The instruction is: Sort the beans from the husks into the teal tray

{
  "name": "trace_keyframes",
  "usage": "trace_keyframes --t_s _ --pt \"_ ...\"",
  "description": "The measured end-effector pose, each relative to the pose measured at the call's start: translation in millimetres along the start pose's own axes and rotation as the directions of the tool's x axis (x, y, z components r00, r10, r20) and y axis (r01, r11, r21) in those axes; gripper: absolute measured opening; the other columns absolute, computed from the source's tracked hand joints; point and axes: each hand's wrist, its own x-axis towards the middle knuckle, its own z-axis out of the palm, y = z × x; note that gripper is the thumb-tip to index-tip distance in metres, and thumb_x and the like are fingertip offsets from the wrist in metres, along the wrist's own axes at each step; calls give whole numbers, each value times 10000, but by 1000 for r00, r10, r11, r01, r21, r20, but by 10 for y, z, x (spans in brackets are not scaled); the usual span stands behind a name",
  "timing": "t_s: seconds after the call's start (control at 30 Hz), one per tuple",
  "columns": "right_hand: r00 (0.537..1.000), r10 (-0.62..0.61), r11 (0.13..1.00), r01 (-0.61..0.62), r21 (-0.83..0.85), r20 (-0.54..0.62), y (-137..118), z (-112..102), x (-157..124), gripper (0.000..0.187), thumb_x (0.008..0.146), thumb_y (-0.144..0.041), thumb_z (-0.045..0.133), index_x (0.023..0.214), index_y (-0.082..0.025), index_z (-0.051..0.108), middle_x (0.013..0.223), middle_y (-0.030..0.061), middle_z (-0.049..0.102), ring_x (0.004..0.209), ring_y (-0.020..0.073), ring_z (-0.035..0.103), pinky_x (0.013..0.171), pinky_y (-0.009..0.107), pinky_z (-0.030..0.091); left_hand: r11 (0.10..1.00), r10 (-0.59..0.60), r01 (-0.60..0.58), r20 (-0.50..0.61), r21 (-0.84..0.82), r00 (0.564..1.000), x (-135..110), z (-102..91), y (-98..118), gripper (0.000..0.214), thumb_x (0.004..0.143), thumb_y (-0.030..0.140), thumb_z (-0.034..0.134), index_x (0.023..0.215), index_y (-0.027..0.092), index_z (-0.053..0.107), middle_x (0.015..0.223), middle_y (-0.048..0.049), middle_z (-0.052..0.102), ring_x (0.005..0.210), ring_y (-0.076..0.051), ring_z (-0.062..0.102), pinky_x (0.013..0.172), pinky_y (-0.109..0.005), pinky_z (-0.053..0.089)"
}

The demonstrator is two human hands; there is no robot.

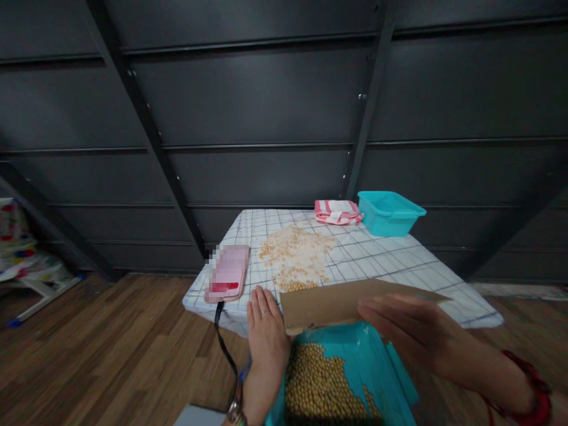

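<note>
My left hand (268, 326) lies flat at the table's near edge, fingers stretched out, a ring on one of them. It is beside the left end of a brown cardboard piece (328, 305). My right hand (410, 328), slightly blurred, holds that cardboard near its right part; the thumb is hidden. Just beyond the cardboard, yellow soybeans (299, 285) are spread among white grains (306, 248) on the cloth. Below the cardboard is a turquoise plastic bin (366, 364) with many soybeans (319, 381) inside, at the table's near edge.
A checked white tablecloth (377, 260) covers the table. On its left lies a pink phone (228, 275), partly pixelated, with a black strap (224, 343) hanging down. A folded pink-striped towel (337, 212) and a second turquoise bin (390, 216) stand at the back right, before a dark panelled wall (266, 100).
</note>
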Motion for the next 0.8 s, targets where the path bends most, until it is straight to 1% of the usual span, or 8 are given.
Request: trace_keyframes --t_s 0.03,0.1,0.2,0.3,0.4,0.53,0.67,0.8 --pt "996 -84 996 83 -36 -41 -32 1 75 387 861 -68 354 1176 -240 498 860 1 680 789 128 606 712 233 511 1000 1 -1 -2 -3 1000 2 5 -8 791 714 580 474 1256 8 399 1305 -284 425 1222 -362 385 973 -512 351" --pt "990 -131 988 125 -92 -56 -75 38 199 342 843 -36 376 1116 -174 528 858 31 675 804 140 598 720 251 498 1000 -10 10 2 5 1000 13 -4 -14 826 699 631 457 1233 2 427 1296 -294 429 1210 -372 397 964 -523 353" --pt "992 -121 985 115 -130 -42 -77 163 311 262 867 -70 343 953 -132 583 790 60 662 712 137 591 649 258 492 999 -14 14 14 32 1000 38 -53 -5 857 645 664 504 1182 -4 478 1281 -301 441 1202 -388 401 964 -521 350" --pt "995 -95 983 93 -157 -7 -17 305 375 380 891 -94 231 841 -124 607 723 68 655 606 125 571 546 252 482 999 -26 25 39 22 999 61 -105 5 873 591 663 566 1144 -10 511 1255 -303 468 1198 -385 406 974 -485 356" --pt "993 -115 974 112 -196 -5 79 404 425 391 877 -75 232 831 -107 619 727 77 663 621 136 584 557 264 489 998 -51 48 51 42 997 76 -125 13 897 619 658 545 1181 -36 470 1271 -312 444 1202 -374 407 979 -475 357" --pt "988 -142 967 125 -223 -64 213 491 479 327 862 -56 299 836 -95 622 747 83 672 656 141 599 596 264 492 997 -41 37 60 69 997 78 -112 24 942 641 657 520 1214 -83 415 1285 -333 410 1204 -389 396 986 -490 348" --pt "986 -147 966 127 -223 -73 312 592 517 286 852 -43 336 849 -88 618 762 87 673 659 140 596 590 260 482 997 -37 33 59 64 998 70 -88 29 941 653 668 491 1228 -72 404 1290 -330 407 1209 -386 391 989 -498 342" --pt "987 -144 963 125 -238 -67 364 673 540 288 849 -48 335 847 -96 619 760 82 673 652 137 590 586 262 479 993 -33 26 64 113 997 76 -86 34 940 643 677 495 1219 -62 422 1285 -320 418 1200 -375 407 981 -485 356"
